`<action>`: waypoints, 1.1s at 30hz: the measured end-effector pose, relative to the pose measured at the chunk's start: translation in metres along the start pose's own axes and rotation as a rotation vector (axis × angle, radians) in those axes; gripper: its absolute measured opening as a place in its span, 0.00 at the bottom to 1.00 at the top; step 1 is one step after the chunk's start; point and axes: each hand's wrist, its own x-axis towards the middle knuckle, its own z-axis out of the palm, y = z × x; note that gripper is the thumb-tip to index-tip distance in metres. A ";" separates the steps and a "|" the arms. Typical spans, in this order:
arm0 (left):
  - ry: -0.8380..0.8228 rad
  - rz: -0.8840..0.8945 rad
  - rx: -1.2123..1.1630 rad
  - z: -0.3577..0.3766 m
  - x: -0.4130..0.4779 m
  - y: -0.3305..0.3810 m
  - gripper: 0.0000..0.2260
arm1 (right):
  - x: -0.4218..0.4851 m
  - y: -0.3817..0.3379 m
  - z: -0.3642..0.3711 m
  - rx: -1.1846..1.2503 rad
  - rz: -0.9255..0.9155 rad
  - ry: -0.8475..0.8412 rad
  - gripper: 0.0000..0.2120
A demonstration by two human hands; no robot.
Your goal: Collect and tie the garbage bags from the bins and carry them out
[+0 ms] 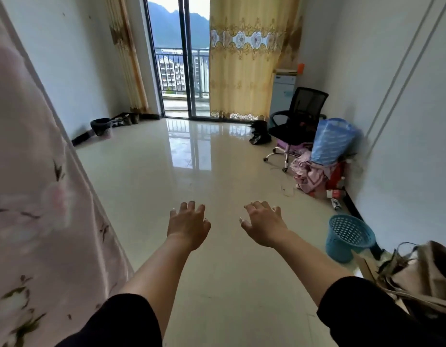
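My left hand (188, 225) and my right hand (264, 225) are stretched out in front of me over the glossy tiled floor, palms down, fingers loosely spread, holding nothing. A blue mesh bin (348, 237) stands on the floor by the right wall, right of my right hand; I see no bag in it. Far off at the left wall stands a pink bin (101, 126) lined with a black garbage bag. A dark bag-like heap (260, 132) lies on the floor near the curtain.
A black office chair (298, 118) stands at the right, with a blue bag and a pile of clothes (314, 171) beside it. A beige bag (422, 279) sits at my near right. A pink flowered cloth (29, 196) hangs at my left. Glass balcony doors (181, 71) lie ahead.
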 end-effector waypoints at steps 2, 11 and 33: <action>0.004 -0.009 -0.020 0.004 0.053 -0.014 0.22 | 0.062 0.003 0.002 -0.003 -0.005 -0.008 0.24; -0.092 -0.230 0.008 0.045 0.294 -0.107 0.22 | 0.345 0.005 0.006 -0.012 -0.129 -0.035 0.23; -0.037 -0.503 -0.024 0.023 0.837 -0.467 0.20 | 1.018 -0.226 -0.011 -0.014 -0.520 -0.040 0.26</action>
